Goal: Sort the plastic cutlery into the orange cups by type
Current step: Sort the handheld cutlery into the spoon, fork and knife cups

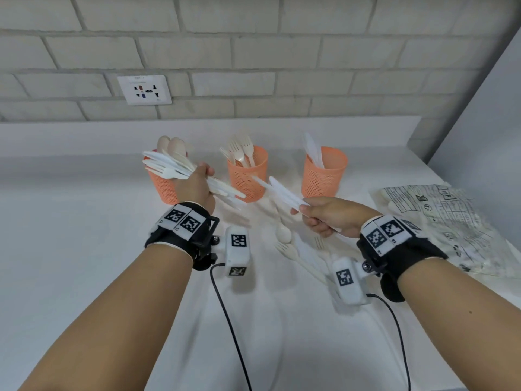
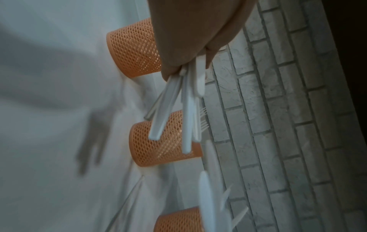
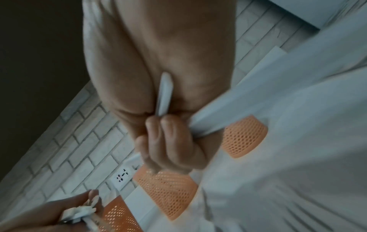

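Both hands grip thin white plastic knives, left hand (image 1: 194, 183) a bundle, right hand (image 1: 332, 215) a few.

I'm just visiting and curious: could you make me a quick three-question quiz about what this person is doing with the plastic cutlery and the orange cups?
1. True or false: the left hand grips a whole bundle of cutlery.
2. Which type stands in the middle orange cup? A spoons, B forks, C knives.
3. Fill in: the right hand holds white ____ above the counter.

Key
1. True; the bundle fans out of both ends of the fist.
2. B; the left orange cup holds spoons and the right orange cup holds knives.
3. Knives; loose cutlery lies below that hand.
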The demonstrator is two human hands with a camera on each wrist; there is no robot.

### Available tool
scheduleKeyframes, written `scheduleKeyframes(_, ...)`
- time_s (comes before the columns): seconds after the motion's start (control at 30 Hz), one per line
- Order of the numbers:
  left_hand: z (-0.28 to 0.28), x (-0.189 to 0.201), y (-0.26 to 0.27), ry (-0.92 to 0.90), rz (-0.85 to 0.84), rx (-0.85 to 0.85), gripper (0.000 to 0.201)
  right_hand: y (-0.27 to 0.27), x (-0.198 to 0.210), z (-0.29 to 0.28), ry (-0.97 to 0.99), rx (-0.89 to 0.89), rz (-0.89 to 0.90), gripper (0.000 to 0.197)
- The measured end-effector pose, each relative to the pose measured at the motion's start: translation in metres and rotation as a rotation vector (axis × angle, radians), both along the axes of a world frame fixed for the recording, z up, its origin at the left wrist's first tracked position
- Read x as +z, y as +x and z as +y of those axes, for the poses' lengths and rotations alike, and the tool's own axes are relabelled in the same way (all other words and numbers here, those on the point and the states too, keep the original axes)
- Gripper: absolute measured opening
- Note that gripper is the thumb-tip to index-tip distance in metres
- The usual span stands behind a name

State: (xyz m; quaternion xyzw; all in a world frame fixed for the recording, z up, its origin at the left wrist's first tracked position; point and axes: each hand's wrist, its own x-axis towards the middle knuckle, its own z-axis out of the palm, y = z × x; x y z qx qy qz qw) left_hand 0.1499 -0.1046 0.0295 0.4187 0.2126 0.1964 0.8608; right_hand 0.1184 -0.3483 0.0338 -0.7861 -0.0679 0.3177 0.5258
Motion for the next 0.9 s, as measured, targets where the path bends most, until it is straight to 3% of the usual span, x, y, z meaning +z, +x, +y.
scheduleKeyframes(0.1, -0.011, -0.001, -0.007, 0.107, 0.013, -0.157, 0.025, 0.002, 0.012, 0.012, 0.021, -0.037, -0.207, 0.013)
scheduleKeyframes(0.27, -0.039, -0.002, -0.019, 0.14, -0.035, -0.441, 0.015, 0.031, 0.06, 0.028, -0.149, -0.082, -0.782, 0.008)
scheduleKeyframes(0.4, -0.049, -0.004, -0.029, 0.237, -0.073, -0.592, 0.019, 0.065, 0.08, 0.027, -0.212, -0.096, -1.012, 0.011)
scheduleKeyframes(0.5, -0.051, -0.004, -0.032, 0.258, -0.062, -0.642, 0.014, 0.088, 0.073, 0.019, -0.143, -0.253, -1.018, 0.024)
scheduleKeyframes(0.6, -0.052, -0.003, -0.032, 0.296, -0.101, -0.718, 0.009, 0.101, 0.051, 0.01, -0.029, -0.414, -0.892, 0.027)
scheduleKeyframes(0.77, -0.056, -0.003, -0.031, 0.382, -0.064, -0.742, 0.002, 0.118, 0.016, -0.004, -0.045, -0.48, -0.669, 0.021)
scheduleKeyframes(0.83, -0.058, -0.002, -0.031, 0.404, -0.054, -0.736, 0.002, 0.12, 0.015, -0.006, -0.049, -0.523, -0.655, 0.021)
scheduleKeyframes(0.9, -0.059, -0.002, -0.03, 0.436, -0.035, -0.724, 0.003, 0.117, 0.021, -0.007, -0.08, -0.562, -0.751, 0.04)
